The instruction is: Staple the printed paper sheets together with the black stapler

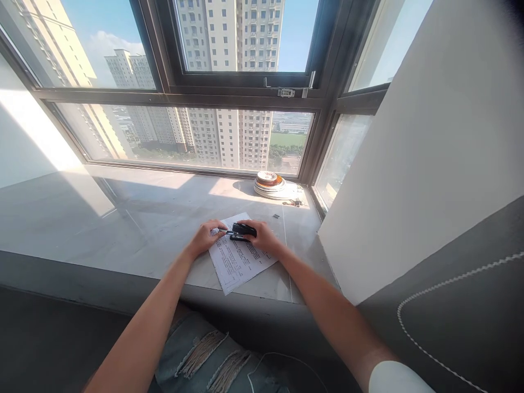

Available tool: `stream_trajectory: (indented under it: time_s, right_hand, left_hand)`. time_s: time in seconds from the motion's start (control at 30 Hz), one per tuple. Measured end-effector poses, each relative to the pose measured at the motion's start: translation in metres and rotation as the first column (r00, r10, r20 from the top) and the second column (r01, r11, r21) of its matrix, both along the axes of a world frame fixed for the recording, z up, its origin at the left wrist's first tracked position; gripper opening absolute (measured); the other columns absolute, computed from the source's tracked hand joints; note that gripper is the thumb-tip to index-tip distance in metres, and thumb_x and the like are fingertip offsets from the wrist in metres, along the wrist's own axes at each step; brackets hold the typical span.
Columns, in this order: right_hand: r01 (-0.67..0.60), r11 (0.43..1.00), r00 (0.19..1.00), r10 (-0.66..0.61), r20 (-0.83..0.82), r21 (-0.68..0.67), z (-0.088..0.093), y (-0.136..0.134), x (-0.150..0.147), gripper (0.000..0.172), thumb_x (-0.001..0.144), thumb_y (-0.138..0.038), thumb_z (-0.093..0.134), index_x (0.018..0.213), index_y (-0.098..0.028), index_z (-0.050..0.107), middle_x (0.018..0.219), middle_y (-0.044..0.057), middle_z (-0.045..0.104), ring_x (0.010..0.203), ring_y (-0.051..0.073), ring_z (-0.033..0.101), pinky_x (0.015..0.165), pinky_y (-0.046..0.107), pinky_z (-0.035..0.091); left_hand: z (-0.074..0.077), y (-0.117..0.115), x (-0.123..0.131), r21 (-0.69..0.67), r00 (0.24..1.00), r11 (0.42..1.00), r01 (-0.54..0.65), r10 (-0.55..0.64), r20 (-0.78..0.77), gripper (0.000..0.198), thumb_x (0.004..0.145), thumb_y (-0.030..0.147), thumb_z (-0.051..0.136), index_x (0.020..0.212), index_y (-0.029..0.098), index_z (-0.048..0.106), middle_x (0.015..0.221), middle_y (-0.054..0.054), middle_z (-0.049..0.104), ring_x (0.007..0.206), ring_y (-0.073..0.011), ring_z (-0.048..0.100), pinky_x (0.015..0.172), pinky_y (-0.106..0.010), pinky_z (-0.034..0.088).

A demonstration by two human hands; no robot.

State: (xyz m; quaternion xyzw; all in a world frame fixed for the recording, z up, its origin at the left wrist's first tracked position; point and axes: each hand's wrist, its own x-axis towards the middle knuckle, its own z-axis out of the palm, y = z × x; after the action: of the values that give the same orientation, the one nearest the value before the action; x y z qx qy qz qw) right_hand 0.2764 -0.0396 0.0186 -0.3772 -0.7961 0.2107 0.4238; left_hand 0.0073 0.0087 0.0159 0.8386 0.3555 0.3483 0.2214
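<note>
A black stapler [241, 230] is held just above a printed sheet of paper [236, 267] on the tiled window sill. My right hand [262, 236] is closed around the stapler's black body. My left hand [204, 237] is closed too, its fingertips pinching at the thin metal part that sticks out of the stapler's left end. Exactly what lies between those fingertips is hard to make out. To the right of my right hand, a small grey strip [276, 216], which looks like staples, lies on the sill.
A stack of round, plate-like items [269, 188] stands by the window corner, with small loose bits [295, 202] in front. The window frame [196, 99] bounds the sill [135, 224] behind; a white wall [409, 164] bounds it on the right. A white cord [409, 297] hangs at the right.
</note>
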Motion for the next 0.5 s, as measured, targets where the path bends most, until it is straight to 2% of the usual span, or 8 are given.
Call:
stream_trajectory:
  time_s: [0.23,0.37,0.5]
  right_hand:
    - [0.002,1.0,1.0,-0.001,-0.007,0.015,0.0006,-0.0018,-0.0013,0.05,0.085,-0.011,0.072,0.133,-0.025,0.071,0.121,0.007,0.076,0.112,0.027,0.072,0.104,0.043,0.054]
    - [0.012,1.0,1.0,-0.012,-0.019,-0.023,0.0007,-0.0011,-0.0004,0.051,0.084,-0.012,0.073,0.133,-0.026,0.071,0.123,0.006,0.077,0.114,0.028,0.072,0.106,0.046,0.054]
    - [0.015,0.997,0.995,-0.022,-0.102,-0.07,0.0008,0.0032,0.0068,0.048,0.081,-0.014,0.075,0.127,-0.025,0.074,0.122,0.006,0.078,0.114,0.029,0.073,0.108,0.049,0.054]
  left_hand:
    - [-0.0013,-0.0002,-0.0005,-0.012,1.0,1.0,-0.008,0.008,-0.014,0.024,0.09,0.042,0.069,0.102,0.024,0.08,0.109,-0.007,0.079,0.11,-0.0275,0.068,0.103,-0.043,0.052]
    - [-0.0018,0.0008,-0.0016,-0.03,0.999,0.999,-0.04,0.04,-0.016,0.025,0.089,0.043,0.07,0.103,0.025,0.081,0.108,-0.007,0.08,0.107,-0.0275,0.07,0.101,-0.043,0.053]
    - [-0.0009,0.0007,-0.0028,-0.04,0.997,0.997,-0.068,0.069,0.019,0.027,0.089,0.044,0.07,0.104,0.026,0.083,0.108,-0.007,0.081,0.105,-0.0278,0.071,0.097,-0.043,0.054]
